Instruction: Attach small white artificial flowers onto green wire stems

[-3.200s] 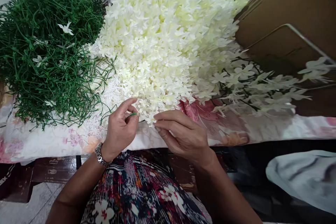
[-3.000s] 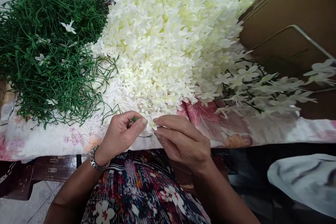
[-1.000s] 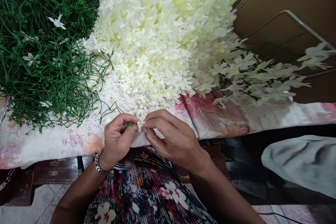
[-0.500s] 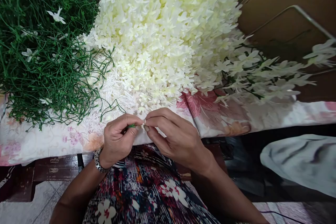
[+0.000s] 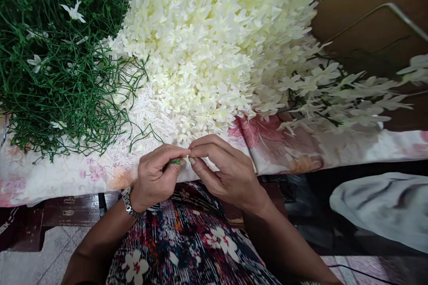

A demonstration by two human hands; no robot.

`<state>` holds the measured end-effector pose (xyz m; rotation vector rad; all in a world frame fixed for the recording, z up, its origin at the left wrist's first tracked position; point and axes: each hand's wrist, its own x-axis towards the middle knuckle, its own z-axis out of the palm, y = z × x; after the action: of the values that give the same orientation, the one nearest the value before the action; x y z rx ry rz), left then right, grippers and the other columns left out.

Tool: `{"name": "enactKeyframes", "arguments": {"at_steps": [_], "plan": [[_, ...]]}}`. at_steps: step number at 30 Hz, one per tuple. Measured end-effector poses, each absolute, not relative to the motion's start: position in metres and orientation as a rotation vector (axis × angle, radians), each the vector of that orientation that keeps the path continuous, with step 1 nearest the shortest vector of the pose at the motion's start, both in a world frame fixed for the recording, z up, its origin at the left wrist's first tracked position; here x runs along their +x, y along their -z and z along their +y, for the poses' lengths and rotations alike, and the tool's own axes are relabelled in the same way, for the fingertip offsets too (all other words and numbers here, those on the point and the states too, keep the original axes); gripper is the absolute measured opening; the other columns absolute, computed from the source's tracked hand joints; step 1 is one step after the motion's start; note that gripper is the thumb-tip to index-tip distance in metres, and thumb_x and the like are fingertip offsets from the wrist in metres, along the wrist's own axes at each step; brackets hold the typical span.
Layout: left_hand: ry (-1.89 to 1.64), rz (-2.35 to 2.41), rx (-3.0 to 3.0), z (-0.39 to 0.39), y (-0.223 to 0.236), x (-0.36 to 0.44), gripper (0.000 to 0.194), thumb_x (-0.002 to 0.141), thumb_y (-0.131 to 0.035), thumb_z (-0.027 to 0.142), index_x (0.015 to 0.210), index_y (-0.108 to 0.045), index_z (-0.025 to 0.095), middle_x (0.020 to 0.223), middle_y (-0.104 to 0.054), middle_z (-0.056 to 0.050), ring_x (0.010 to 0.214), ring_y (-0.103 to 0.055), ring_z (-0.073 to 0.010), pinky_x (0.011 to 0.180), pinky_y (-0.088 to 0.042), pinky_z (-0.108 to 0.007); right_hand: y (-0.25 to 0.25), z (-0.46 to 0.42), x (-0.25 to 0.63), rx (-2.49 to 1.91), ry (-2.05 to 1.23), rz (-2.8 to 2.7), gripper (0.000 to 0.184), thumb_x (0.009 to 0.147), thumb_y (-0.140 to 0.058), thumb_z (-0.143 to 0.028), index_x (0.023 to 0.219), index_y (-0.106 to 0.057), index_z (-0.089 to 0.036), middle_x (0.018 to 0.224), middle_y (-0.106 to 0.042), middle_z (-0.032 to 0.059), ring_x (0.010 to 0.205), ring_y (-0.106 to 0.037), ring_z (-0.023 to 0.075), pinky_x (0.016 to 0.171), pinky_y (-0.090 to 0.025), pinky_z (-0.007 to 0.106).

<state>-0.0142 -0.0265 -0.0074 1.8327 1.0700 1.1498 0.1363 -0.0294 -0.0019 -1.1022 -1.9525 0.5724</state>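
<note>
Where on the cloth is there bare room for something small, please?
Cloth shows bare in a narrow front strip before the green stems, and at right between the white sprays and the near edge. The white blossom heap crowds the back; the left hand and right hand occupy front centre.

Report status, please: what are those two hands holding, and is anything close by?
Left hand pinching green stem piece. Right hand at small white blossom, fingertips meeting there. White flower pile just beyond.
</note>
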Motion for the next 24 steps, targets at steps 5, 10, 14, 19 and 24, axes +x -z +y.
{"name": "enactKeyframes", "arguments": {"at_steps": [5,10,14,19,24], "plan": [[-1.131,1.181,1.737,-0.0320,0.0100,-0.0129,0.018,0.070,-0.054,0.007,0.085,-0.055,0.017,0.071,-0.060,0.002,0.059,-0.054,-0.0049,0.054,-0.046,-0.015,0.0052,-0.0272,0.1371,-1.063,-0.679,-1.895,0.008,0.074,-0.048,-0.007,0.077,-0.049,-0.014,0.074,-0.052,0.0035,0.072,-0.049,0.0095,0.061,-0.042,0.023],[-1.117,1.180,1.754,-0.0317,0.0096,-0.0132,0.014,0.070,-0.054,0.008,0.081,-0.056,0.017,0.073,-0.061,0.002,0.060,-0.054,-0.0055,0.056,-0.046,-0.016,0.0054,-0.0251,0.1378,-1.037,-0.712,-1.902,0.009,0.074,-0.048,-0.007,0.077,-0.049,-0.015,0.075,-0.051,0.0029,0.072,-0.049,0.0100,0.061,-0.042,0.024],[-1.095,1.168,1.731,-0.0311,0.0088,-0.0140,0.013,0.071,-0.053,0.008,0.081,-0.057,0.017,0.073,-0.062,0.000,0.064,-0.055,-0.0077,0.058,-0.047,-0.018,0.0046,-0.0233,0.1400,-1.008,-0.716,-1.962,0.010,0.074,-0.047,-0.007,0.080,-0.050,-0.015,0.077,-0.052,0.0040,0.074,-0.050,0.0108,0.062,-0.043,0.025],[-1.090,1.166,1.716,-0.0305,0.0078,-0.0158,0.013,0.072,-0.052,0.009,0.080,-0.058,0.017,0.074,-0.062,-0.001,0.064,-0.055,-0.0084,0.059,-0.047,-0.019,0.0036,-0.0223,0.1426,-0.976,-0.692,-2.053,0.012,0.075,-0.045,-0.007,0.083,-0.049,-0.016,0.079,-0.053,0.0050,0.077,-0.050,0.0114,0.063,-0.044,0.026],[-1.056,1.137,1.512,-0.0301,0.0094,-0.0180,0.010,0.073,-0.054,0.014,0.080,-0.060,0.017,0.070,-0.061,0.000,0.058,-0.052,-0.0073,0.051,-0.044,-0.018,-0.0022,-0.0268,0.1377,-1.033,-0.580,-2.070,0.011,0.074,-0.045,-0.006,0.080,-0.049,-0.015,0.075,-0.053,0.0044,0.074,-0.050,0.0109,0.063,-0.044,0.024]]}}
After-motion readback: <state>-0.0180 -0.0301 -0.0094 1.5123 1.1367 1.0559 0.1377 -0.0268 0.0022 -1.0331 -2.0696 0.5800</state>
